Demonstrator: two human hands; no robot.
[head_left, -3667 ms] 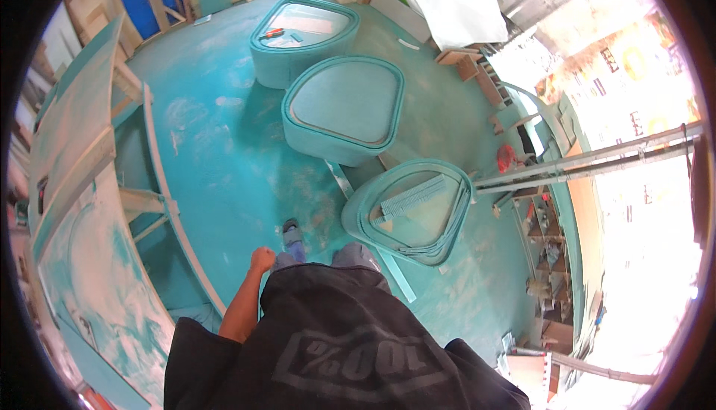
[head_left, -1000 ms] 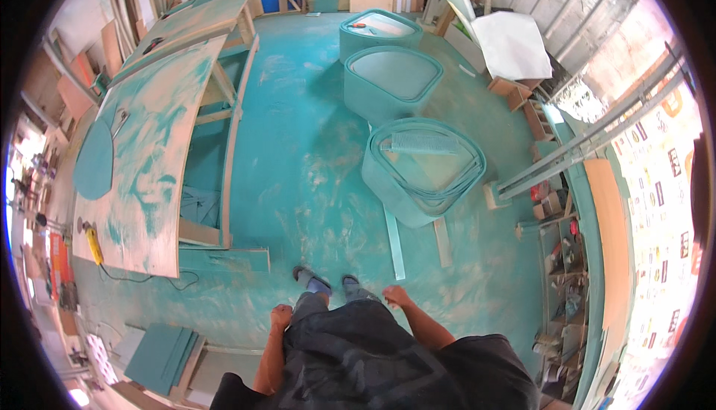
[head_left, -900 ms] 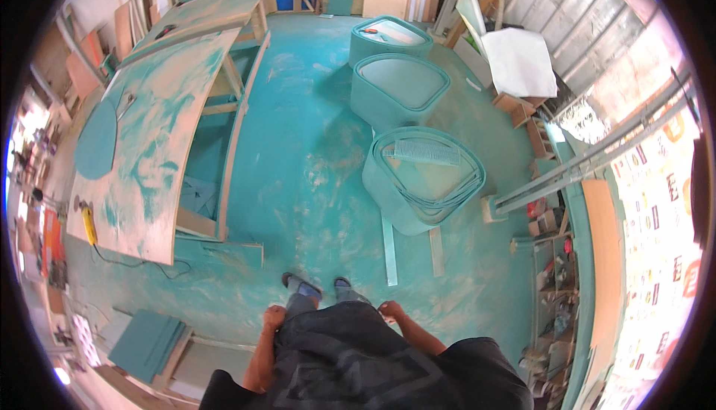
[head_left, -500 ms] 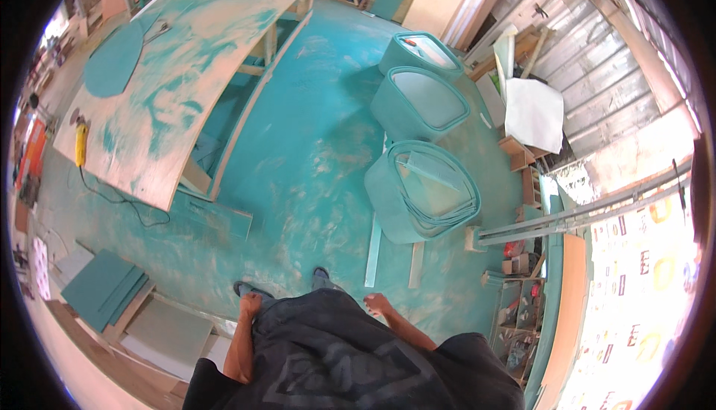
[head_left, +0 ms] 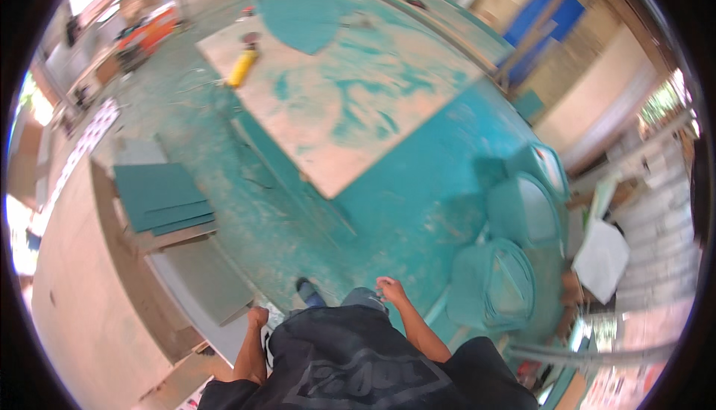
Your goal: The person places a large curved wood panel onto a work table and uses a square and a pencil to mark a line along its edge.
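Head view shows left hand point(head_left: 257, 317) closed near grey board point(head_left: 210, 282) (right hand point(head_left: 389, 289): grip unclear).

Lower left of centre, my left fingers point(head_left: 258, 315) blur together; the bottom edge cuts off my shirt point(head_left: 356, 361).

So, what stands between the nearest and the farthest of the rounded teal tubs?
In the head view, a middle tub stands between the nearest tub and the farthest tub.

Fisheye view from head height, steeply downward over shirt point(head_left: 358, 358) and floor point(head_left: 399, 249)
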